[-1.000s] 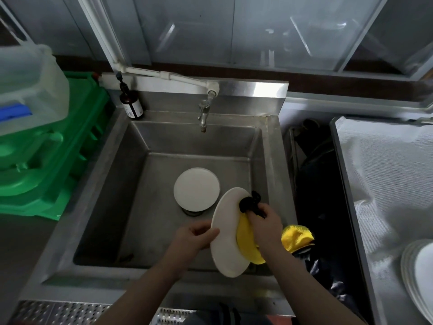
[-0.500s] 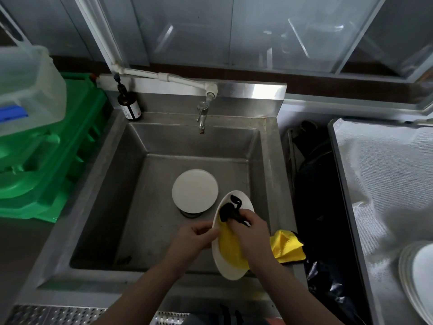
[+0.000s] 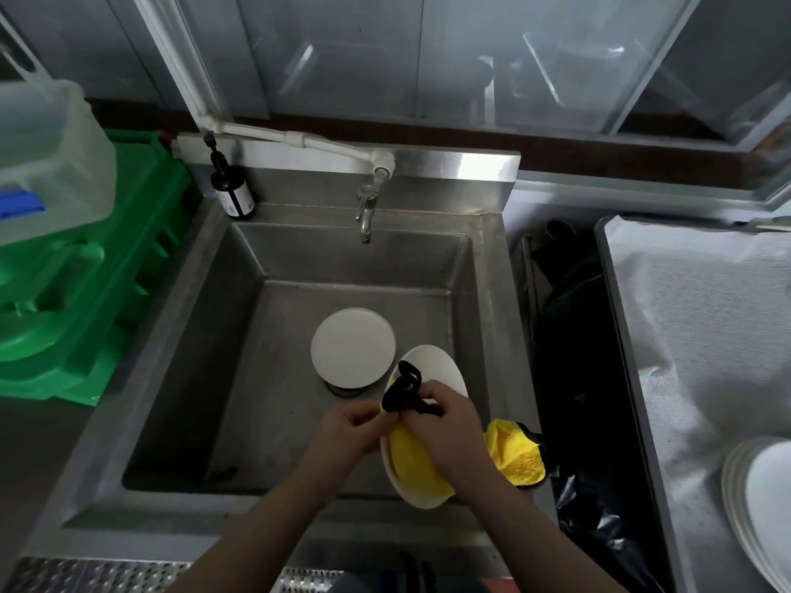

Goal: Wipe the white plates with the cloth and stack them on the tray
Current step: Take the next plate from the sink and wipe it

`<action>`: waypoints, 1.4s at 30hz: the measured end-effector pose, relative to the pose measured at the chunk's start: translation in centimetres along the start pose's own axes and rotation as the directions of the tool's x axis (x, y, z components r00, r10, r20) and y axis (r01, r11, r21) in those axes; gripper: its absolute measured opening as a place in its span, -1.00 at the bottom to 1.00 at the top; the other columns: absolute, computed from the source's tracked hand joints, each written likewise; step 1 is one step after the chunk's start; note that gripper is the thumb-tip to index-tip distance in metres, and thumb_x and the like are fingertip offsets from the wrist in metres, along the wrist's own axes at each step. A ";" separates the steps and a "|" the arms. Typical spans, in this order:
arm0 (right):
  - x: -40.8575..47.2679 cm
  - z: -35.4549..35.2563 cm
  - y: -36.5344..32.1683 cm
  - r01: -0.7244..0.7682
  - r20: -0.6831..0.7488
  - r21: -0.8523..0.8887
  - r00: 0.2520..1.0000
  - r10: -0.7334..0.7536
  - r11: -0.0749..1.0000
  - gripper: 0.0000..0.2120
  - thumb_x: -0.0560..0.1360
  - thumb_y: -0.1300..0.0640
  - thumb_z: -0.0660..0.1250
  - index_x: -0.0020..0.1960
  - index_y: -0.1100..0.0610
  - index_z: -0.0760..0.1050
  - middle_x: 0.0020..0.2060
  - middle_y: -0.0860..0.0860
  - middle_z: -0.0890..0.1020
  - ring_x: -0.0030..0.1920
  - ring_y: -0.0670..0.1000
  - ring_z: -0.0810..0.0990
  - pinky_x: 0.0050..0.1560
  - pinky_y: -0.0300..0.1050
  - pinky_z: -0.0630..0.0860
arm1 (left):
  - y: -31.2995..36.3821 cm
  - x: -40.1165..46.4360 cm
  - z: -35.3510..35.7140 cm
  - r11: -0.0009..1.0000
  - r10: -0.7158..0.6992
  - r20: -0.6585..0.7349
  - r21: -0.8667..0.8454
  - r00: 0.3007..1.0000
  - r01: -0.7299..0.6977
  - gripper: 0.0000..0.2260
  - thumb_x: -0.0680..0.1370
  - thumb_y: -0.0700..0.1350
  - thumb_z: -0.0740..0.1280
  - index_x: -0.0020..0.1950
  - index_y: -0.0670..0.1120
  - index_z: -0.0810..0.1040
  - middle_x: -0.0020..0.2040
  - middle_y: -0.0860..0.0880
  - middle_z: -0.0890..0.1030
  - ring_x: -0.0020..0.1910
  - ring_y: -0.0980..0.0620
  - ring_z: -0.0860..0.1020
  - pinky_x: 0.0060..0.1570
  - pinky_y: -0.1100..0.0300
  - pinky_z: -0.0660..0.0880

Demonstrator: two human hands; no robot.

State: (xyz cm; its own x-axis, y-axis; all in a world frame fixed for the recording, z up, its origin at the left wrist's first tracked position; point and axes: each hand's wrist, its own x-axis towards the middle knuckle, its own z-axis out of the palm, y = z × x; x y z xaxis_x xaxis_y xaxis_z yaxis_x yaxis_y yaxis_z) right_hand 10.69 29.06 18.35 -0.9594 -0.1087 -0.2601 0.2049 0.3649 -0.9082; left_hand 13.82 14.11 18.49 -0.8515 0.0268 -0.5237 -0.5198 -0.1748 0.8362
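Left hand (image 3: 351, 434) pinches the plate (image 3: 432, 365) rim, tilting it over the sink (image 3: 179, 336) so drips fall there. Right hand (image 3: 449, 430) grips the cloth (image 3: 415, 460), pressing it on the plate's face.

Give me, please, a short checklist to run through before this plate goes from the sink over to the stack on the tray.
1. Left hand grips the rim of the held plate: ok.
2. Right hand presses the yellow cloth onto the plate's face: ok.
3. Whole face wiped: cannot tell, the cloth and hand cover most of it.
4. Stack of plates on the tray ready to take another: ok, its top is bare.
5. Second plate in the sink wiped: cannot tell.
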 end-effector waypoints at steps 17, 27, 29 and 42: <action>1.9 -1.6 4.8 -0.073 -0.165 -0.129 0.985 0.051 0.989 -0.94 0.46 0.16 0.40 -0.17 0.04 0.56 -0.22 0.00 0.59 -0.17 -0.03 0.54 -0.23 -0.09 0.45 | -0.5 -1.0 -1.2 0.998 0.027 -0.061 -0.050 0.998 -0.030 -0.85 0.58 -0.25 0.33 0.00 -0.17 0.71 -0.08 -0.17 0.73 -0.13 0.00 0.69 -0.16 0.22 0.60; 2.8 -2.8 6.8 -0.145 -0.305 -0.206 0.949 0.078 0.968 -0.92 0.48 0.20 0.35 -0.14 0.04 0.50 -0.23 -0.04 0.54 -0.21 -0.03 0.49 -0.32 -0.14 0.31 | -0.6 -1.0 -1.2 0.992 0.014 -0.105 -0.120 0.994 -0.026 -0.83 0.59 -0.31 0.29 -0.02 -0.18 0.69 -0.14 -0.11 0.73 -0.19 0.05 0.68 -0.20 0.24 0.61; 2.7 -2.8 6.9 -0.173 -0.312 -0.155 0.943 0.118 0.973 -0.91 0.49 0.19 0.35 -0.08 0.02 0.51 -0.21 -0.08 0.55 -0.20 -0.06 0.50 -0.31 -0.17 0.33 | -0.7 -0.8 -1.3 0.993 -0.016 -0.085 -0.122 0.996 0.005 -0.83 0.60 -0.28 0.28 0.02 -0.21 0.68 -0.12 -0.12 0.72 -0.15 0.03 0.67 -0.17 0.25 0.61; 1.7 -2.0 5.2 -0.206 -0.238 -0.007 0.951 0.198 0.979 -0.95 0.48 0.13 0.41 -0.10 0.05 0.55 -0.23 -0.06 0.60 -0.21 -0.10 0.52 -0.32 -0.19 0.33 | -1.3 -0.4 -1.4 0.991 -0.066 -0.007 -0.117 0.998 0.065 -0.80 0.62 -0.16 0.28 0.14 -0.16 0.66 0.03 -0.09 0.73 -0.01 0.02 0.69 -0.06 0.22 0.61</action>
State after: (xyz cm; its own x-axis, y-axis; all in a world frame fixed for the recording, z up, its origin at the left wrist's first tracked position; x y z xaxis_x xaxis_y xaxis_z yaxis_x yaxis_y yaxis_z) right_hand 9.73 32.64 13.85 -0.9178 0.1888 -0.3494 0.3965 0.3855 -0.8332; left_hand 14.91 12.94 17.41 -0.8146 0.0315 -0.5791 -0.5625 -0.2864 0.7756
